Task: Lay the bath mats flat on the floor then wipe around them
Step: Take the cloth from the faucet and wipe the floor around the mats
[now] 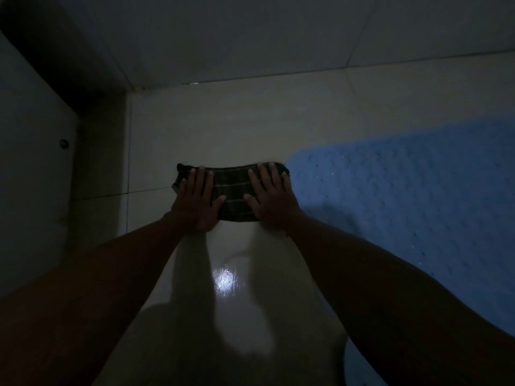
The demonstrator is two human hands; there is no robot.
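You had both arms stretched out in front of you over a pale, glossy tiled floor (239, 129) in very dim light, with a bright spot of reflected light (224, 280) on the tiles between your forearms. A dark plaid cloth (232, 193), folded into a wide strip, lay flat on the floor ahead of you, and both of your palms were pressing down on it. Your left hand (195, 201) rested on the cloth's left part with the fingers straight and close together, pointing away from you, the thumb held out toward the middle. Your right hand (271, 196) rested on the right part with the fingers straight and slightly spread, its thumb also reaching inward; neither hand was curled around the fabric or pinching it. A blue bath mat (412, 213) with a bumpy, dotted surface lay flat on the floor on your right, and its rounded near corner sat just beside the right end of the cloth; whether the two touched could not be told in the gloom. Part of that blue showed again at the bottom edge under your right forearm. On your left stood a pale panel (30, 162) with a small round knob (64, 143), and the tiled wall (250, 37) met the floor just beyond the cloth.
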